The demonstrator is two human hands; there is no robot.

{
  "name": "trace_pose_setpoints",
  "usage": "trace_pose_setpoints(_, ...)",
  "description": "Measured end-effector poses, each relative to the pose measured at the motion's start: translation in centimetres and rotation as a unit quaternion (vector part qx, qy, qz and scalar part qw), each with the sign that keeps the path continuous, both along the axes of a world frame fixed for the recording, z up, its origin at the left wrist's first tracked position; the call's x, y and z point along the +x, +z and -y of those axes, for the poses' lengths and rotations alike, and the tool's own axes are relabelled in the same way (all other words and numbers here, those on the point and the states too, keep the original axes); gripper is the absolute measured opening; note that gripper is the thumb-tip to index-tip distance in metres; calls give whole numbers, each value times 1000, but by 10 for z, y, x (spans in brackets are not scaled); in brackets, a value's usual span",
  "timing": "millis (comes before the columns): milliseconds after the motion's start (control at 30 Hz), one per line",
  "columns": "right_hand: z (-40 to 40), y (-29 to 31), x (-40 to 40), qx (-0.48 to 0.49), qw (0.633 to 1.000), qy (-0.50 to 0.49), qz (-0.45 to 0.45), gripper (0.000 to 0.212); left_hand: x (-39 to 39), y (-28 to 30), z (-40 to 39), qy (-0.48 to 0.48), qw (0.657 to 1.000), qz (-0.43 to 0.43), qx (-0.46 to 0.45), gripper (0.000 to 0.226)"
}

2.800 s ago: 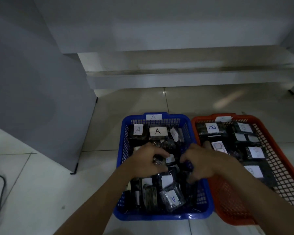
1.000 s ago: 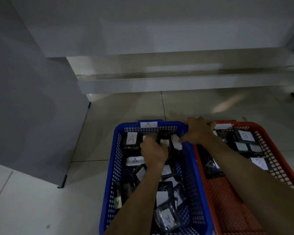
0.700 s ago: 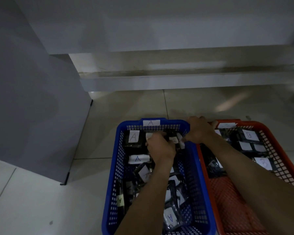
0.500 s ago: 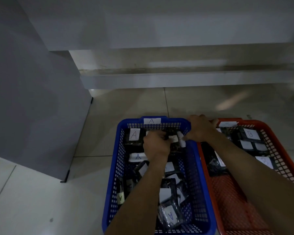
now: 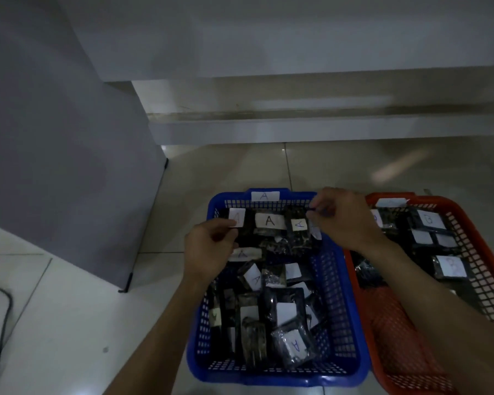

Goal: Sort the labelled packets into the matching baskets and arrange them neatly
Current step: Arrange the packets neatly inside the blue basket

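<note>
Labelled packets: we judge them light, crinkly, slippery; pinch by edges; our left hand pinches one corner; right hand pinches another; blue basket.

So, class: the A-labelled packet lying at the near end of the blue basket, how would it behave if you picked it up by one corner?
The packet looks like crinkled, glossy film, so probably floppy and slippery. It lies tilted on other packets in the blue basket, so likely light and easily shifted.
</note>
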State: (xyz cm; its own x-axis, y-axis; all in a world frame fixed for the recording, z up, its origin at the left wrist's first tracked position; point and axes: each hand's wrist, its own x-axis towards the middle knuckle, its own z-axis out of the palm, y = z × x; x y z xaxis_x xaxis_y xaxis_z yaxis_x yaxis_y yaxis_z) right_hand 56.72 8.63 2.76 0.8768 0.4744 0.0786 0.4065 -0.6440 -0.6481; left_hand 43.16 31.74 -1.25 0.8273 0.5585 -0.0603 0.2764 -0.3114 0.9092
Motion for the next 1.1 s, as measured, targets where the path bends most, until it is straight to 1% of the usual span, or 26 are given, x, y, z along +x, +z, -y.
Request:
trace_pose_setpoints(33,-6,6,-13,-23,998,26,-58,8,-10,1,-5,-11,999,1,33,15)
trace_pose_setpoints(67,-13,8,-24,-67,990,49,-117,9,-18,2,-9,-21,996,-1,90,18)
trace_pose_setpoints(100,-19,4,-35,-108,978,67,-165,11,-24,0,-11,-24,986,-6,166,22)
trace_pose_setpoints(133,-24,-4,-45,-134,970,72,-189,14,-28,-2,-12,-21,971,-13,239,28)
trace_pose_setpoints(167,-28,-11,-55,-142,968,70,-192,18,-30,-5,-13,-14,958,-25,284,35)
trace_pose_setpoints(200,-33,-19,-64,-152,971,63,-175,22,-32,-7,-13,-2,954,-36,297,43)
trace_pose_setpoints(233,-37,-28,-71,-162,974,55,-146,28,-32,-9,-13,13,957,-43,285,52)
trace_pose_setpoints(267,-42,-35,-75,-173,976,50,-120,33,-32,-12,-12,29,965,-50,254,59)
trace_pose_setpoints(333,-53,-42,-77,-180,979,32,-92,37,-29,-16,-11,66,983,-64,160,69)
trace_pose_setpoints(400,-64,-44,-74,-174,981,23,-80,35,-25,-20,-13,76,992,-85,61,71)
trace_pose_setpoints(433,-70,-45,-72,-167,983,21,-76,32,-25,-22,-15,61,993,-93,40,67)
trace_pose_setpoints(533,-80,-46,-69,-168,983,24,-67,21,-26,-27,-19,34,995,-83,44,49)
trace_pose_setpoints(600,-82,-48,-67,-166,983,27,-73,18,-28,-27,-18,41,996,-65,40,45)
trace_pose_setpoints(733,-75,-46,-61,-121,984,32,-127,28,-28,-27,-16,48,997,-51,24,44)
trace_pose_setpoints(833,-56,-47,-64,-89,980,35,-176,32,-29,-27,-16,46,998,-48,10,45)
trace_pose_setpoints(933,-31,-51,-70,-120,966,47,-226,41,-30,-27,-16,45,998,-43,31,44)
trace_pose_setpoints(1033,-12,-52,-71,-95,955,39,-278,35,-29,-24,-13,42,996,-57,48,46)
trace_pose_setpoints(1100,-7,-48,-67,-92,943,47,-317,28,-30,-20,-8,48,996,-53,52,55)
